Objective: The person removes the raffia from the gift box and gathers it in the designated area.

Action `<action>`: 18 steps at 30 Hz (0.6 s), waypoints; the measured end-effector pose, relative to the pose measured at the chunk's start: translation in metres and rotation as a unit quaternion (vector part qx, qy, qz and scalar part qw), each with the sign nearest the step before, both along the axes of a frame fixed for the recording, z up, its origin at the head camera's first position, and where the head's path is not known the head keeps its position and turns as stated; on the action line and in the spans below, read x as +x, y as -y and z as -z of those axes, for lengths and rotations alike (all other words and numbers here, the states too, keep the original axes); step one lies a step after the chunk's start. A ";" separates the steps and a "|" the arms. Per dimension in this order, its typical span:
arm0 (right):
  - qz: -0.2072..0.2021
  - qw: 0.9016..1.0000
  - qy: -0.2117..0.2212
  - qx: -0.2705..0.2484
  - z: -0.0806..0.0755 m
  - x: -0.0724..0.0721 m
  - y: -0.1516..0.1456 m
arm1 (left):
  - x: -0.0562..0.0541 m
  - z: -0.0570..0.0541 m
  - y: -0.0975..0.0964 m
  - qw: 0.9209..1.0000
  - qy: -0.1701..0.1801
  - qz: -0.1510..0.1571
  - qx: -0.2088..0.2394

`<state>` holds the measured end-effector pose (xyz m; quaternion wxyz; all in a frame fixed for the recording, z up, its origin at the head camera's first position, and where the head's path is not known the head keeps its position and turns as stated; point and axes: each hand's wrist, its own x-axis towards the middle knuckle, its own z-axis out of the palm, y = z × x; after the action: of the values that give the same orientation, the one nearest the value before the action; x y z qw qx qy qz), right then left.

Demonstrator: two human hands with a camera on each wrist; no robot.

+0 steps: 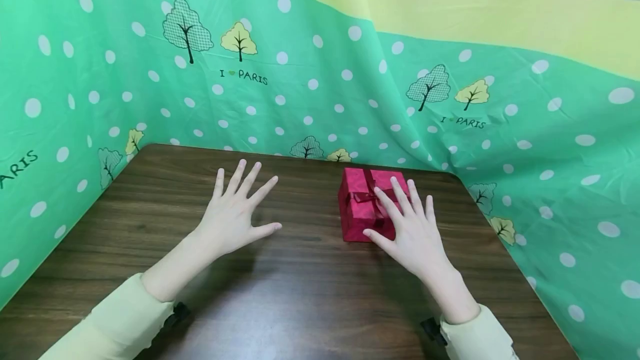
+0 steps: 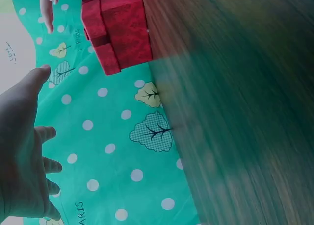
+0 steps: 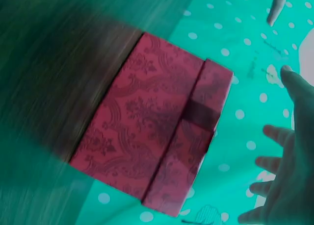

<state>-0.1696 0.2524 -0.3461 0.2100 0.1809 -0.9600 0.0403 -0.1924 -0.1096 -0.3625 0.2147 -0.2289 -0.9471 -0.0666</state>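
Observation:
A red gift box [image 1: 357,215] with a patterned surface, a lid and a dark red ribbon bow stands upright on the wooden table, right of centre toward the back. My right hand [image 1: 412,238], fingers spread, hovers in front of the box and overlaps its right side in the head view. In the right wrist view the box's side [image 3: 142,117] and ribboned lid edge fill the middle, with the fingers apart from it. To the left, my left hand [image 1: 232,218] is held over bare wood with its fingers spread, holding nothing. The left wrist view shows the box [image 2: 125,31] beyond that hand's thumb.
The dark wooden table [image 1: 300,293] has rounded back corners. A green and yellow cloth [image 1: 320,71] with white dots and printed trees hangs along its back and both sides. A dark strap piece [image 1: 177,314] shows beneath the left sleeve.

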 end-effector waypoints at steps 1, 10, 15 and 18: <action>0.001 1.000 -0.001 -0.002 -0.001 -0.001 -0.002 | 0.000 0.000 -0.001 1.000 -0.003 0.000 0.002; 0.013 0.999 -0.002 -0.030 -0.003 -0.008 -0.021 | -0.007 -0.002 -0.018 1.000 -0.010 0.003 0.026; 0.012 0.999 -0.011 -0.047 -0.004 -0.010 -0.029 | -0.010 -0.001 -0.027 0.999 -0.008 0.008 0.041; 0.013 0.998 -0.019 -0.060 -0.003 -0.012 -0.034 | -0.012 0.000 -0.034 0.999 -0.003 0.009 0.046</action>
<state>-0.1815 0.2867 -0.3431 0.2394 0.1560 -0.9539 0.0915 -0.2047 -0.0754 -0.3629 0.2276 -0.2277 -0.9402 -0.1114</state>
